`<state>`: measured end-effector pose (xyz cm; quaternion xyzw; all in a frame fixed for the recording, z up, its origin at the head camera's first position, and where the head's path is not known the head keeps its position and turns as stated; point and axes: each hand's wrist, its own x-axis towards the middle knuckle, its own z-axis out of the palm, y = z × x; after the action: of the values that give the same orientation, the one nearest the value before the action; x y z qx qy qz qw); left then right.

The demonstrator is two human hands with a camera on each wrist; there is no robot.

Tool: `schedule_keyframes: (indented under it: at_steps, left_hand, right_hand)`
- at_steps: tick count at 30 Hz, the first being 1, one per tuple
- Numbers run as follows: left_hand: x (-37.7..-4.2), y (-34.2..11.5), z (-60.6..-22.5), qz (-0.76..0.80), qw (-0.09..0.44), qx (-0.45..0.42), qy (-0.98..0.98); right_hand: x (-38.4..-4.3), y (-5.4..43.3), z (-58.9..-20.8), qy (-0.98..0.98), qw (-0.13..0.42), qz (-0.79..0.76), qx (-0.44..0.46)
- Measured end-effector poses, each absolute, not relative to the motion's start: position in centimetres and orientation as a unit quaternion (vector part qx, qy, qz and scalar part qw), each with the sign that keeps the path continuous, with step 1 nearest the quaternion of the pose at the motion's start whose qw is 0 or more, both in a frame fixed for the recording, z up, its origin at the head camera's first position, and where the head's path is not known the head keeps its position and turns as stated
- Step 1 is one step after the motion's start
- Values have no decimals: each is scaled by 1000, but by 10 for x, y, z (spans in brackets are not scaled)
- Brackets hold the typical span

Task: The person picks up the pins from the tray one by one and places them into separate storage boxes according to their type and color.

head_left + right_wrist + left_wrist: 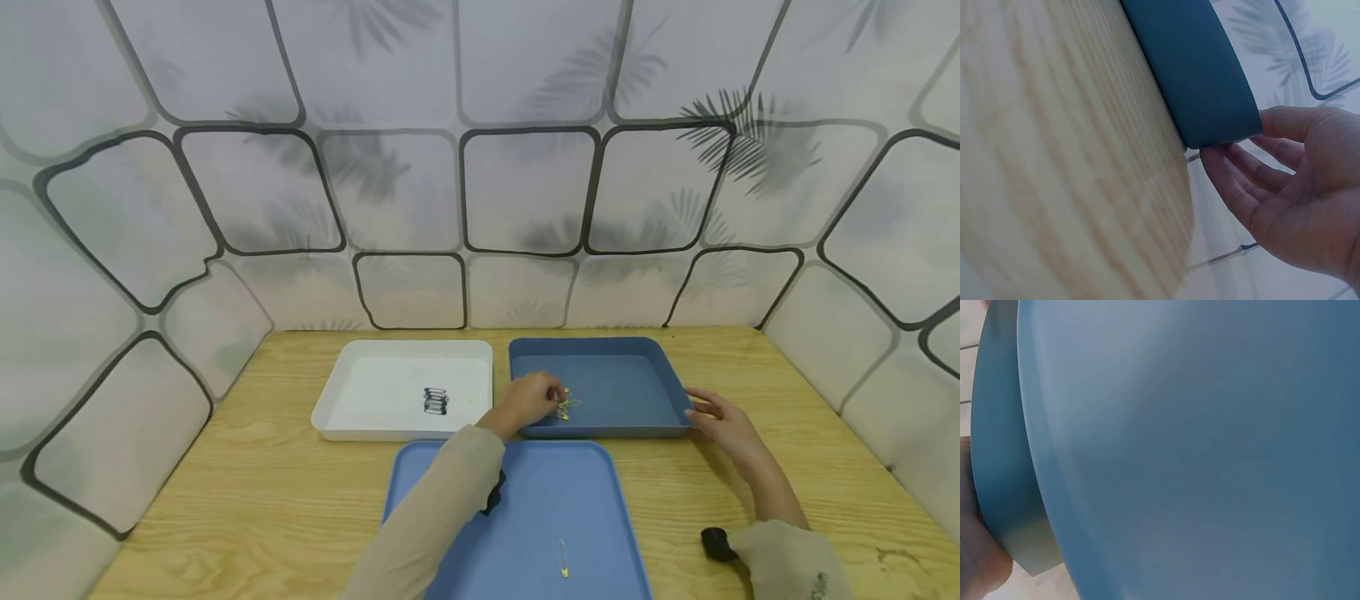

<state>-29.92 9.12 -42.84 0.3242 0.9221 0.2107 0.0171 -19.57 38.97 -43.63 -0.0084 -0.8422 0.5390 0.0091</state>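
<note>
My left hand (531, 398) reaches over the near left part of a dark blue tray (611, 379). Its bent fingers are at a small heap of gold safety pins (564, 410); whether a pin is pinched between them is unclear. In the left wrist view, part of that hand (979, 550) shows beside the tray wall (1004, 444), its fingertips out of sight. My right hand (723, 425) holds the tray's near right corner, thumb by the rim and bent fingers against the outer side, as the right wrist view shows the hand (1297, 181) on the tray wall (1204, 75).
A white tray (375, 375) at the left holds several black safety pins (435, 401) in a row. Nearer lies a lighter blue tray (540, 492), partly under my left sleeve, with one gold safety pin (564, 558). All stand on a wooden table (247, 500) before a patterned backdrop.
</note>
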Motion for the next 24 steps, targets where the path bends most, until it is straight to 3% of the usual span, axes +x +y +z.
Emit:
schedule_keyframes:
  at_steps: [24]
  left_hand:
    - [-285,78,-410,294,6,372,881]
  right_hand:
    - [-194,388,-434,-842,12,540,-12]
